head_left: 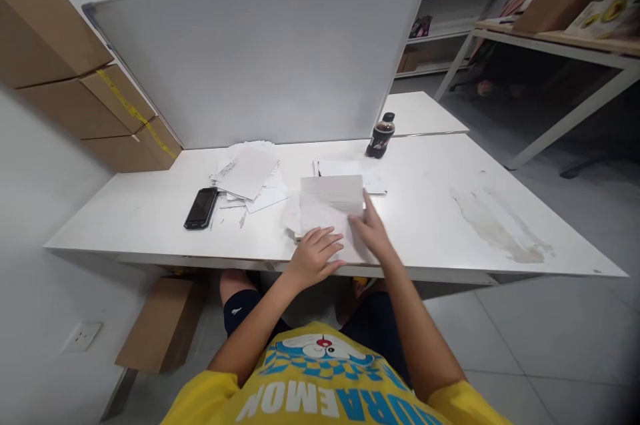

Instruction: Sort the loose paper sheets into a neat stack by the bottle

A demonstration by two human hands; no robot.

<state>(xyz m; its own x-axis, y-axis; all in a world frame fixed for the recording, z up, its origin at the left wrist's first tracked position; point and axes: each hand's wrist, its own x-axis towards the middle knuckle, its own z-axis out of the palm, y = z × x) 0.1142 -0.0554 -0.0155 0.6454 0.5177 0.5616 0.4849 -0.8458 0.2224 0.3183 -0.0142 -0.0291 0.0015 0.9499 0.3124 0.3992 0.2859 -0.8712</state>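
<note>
At the table's front edge lies a white sheet of paper [333, 201], its far part tipped up and its near part under my hands. My left hand [316, 256] rests on the near left of the paper with its fingers spread. On the right side, my right hand [371, 228] grips the paper's edge between thumb and fingers. Other paper layers show beneath, at the left. Just behind is a flat white stack or pad [373, 178] with a dark pen-like thing [317, 168] at its left end, partly hidden by the raised sheet.
A messy pile of papers [250, 175] and a black phone [201, 208] lie left on the white table [425, 231]. A dark drink bottle [381, 136] stands at the back, before a leaning whiteboard [260, 51]. Cardboard boxes [115, 101] are stacked at left; greyish smears mark the right.
</note>
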